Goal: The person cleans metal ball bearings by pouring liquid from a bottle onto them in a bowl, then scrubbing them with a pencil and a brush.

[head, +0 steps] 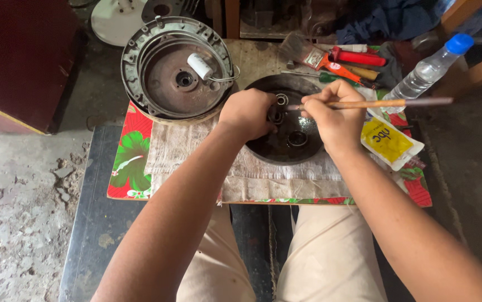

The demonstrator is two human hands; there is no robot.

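Note:
A dark round metal cover plate (286,146) lies on a worn cloth (196,151) over a small board. My left hand (247,113) is shut on a small ring-shaped metal part (278,109), held just above the plate. My right hand (336,114) grips a thin wooden-handled brush (375,103) like a pen, its tip pointing left at the ring part. The handle sticks out to the right.
A grey round motor housing (176,67) with a white capacitor (199,65) sits at the back left. Behind are a paintbrush (302,53), red-handled tools (356,57), a clear bottle with blue cap (431,67) and a yellow pouch (387,141). The board has a floral red covering (132,159).

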